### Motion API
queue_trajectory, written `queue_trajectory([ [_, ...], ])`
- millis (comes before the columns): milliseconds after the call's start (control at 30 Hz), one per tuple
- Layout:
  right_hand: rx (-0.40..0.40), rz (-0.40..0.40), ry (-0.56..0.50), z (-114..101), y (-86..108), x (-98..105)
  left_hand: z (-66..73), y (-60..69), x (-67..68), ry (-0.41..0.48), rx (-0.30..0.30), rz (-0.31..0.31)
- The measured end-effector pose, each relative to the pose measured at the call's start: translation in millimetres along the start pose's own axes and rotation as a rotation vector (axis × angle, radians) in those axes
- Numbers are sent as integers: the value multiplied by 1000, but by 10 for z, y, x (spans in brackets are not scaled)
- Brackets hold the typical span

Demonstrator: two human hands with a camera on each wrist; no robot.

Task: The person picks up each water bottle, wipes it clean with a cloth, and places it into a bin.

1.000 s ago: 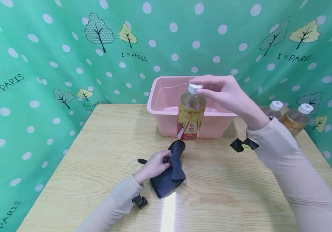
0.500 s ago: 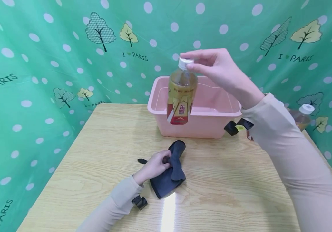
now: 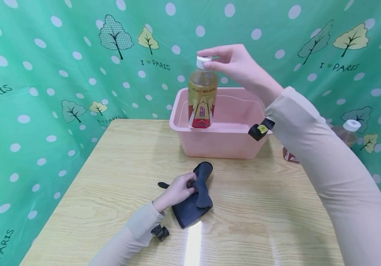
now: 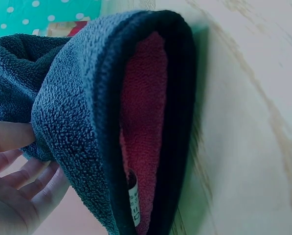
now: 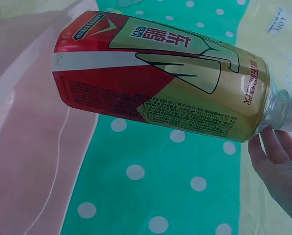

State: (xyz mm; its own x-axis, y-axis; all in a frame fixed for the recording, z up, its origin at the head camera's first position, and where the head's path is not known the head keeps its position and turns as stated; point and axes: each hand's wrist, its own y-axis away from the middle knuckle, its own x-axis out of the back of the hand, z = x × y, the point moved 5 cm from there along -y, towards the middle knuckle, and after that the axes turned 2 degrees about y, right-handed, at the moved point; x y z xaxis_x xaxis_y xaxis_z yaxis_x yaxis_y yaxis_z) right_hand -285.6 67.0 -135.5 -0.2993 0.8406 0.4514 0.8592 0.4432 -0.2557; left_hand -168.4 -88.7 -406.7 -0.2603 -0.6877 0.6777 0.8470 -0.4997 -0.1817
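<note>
My right hand (image 3: 240, 68) grips the white cap of a plastic drink bottle (image 3: 202, 98) between thumb and fingers. Its label is gold and red, and the bottle hangs upright, in front of or above the left part of a pink plastic bin (image 3: 217, 144). The right wrist view shows the bottle (image 5: 165, 78) lengthwise, its base near the pale pink bin wall (image 5: 28, 147). My left hand (image 3: 177, 189) pinches a folded dark blue-grey cloth (image 3: 190, 208) with black edging on the table. In the left wrist view, the cloth (image 4: 72, 98) has a reddish inner side and a small white tag.
Another capped bottle (image 3: 348, 133) stands at the right back, partly behind my right sleeve. A second bottle's red base (image 3: 289, 156) shows left of that sleeve. A green dotted curtain (image 3: 77, 55) hangs around the wooden table (image 3: 110, 177).
My right hand has lifted the bottle upward and moved it left, from in front of the bin to higher up. The left hand and the cloth have stayed in place.
</note>
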Motion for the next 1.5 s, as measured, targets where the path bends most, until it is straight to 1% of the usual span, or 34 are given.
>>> queue_trajectory([
  [67,-15,-11,1,36,-62,-24,4,0,3,-3,-2,4],
  [233,-57,-36,53,145,-185,-86,10,2,6,-10,4,7],
  [300,-64,-54,68,188,-217,-121,13,3,7,-13,7,5],
  [367,-72,-73,57,229,-245,-156,15,3,9,-16,8,5],
  [533,-96,-110,79,364,-313,-234,26,0,6,-12,-6,7],
  [733,-115,-145,149,504,-389,-327,15,1,-1,-9,-9,7],
  [867,-118,-164,166,577,-406,-387,2,4,-2,-10,-1,11],
  [1167,-144,-191,139,743,-402,-539,-2,13,2,-8,6,7],
  [1300,-157,-212,144,812,-396,-600,-7,16,1,-9,5,7],
  [1500,-158,-262,191,874,-377,-674,-3,23,-1,-10,3,8],
])
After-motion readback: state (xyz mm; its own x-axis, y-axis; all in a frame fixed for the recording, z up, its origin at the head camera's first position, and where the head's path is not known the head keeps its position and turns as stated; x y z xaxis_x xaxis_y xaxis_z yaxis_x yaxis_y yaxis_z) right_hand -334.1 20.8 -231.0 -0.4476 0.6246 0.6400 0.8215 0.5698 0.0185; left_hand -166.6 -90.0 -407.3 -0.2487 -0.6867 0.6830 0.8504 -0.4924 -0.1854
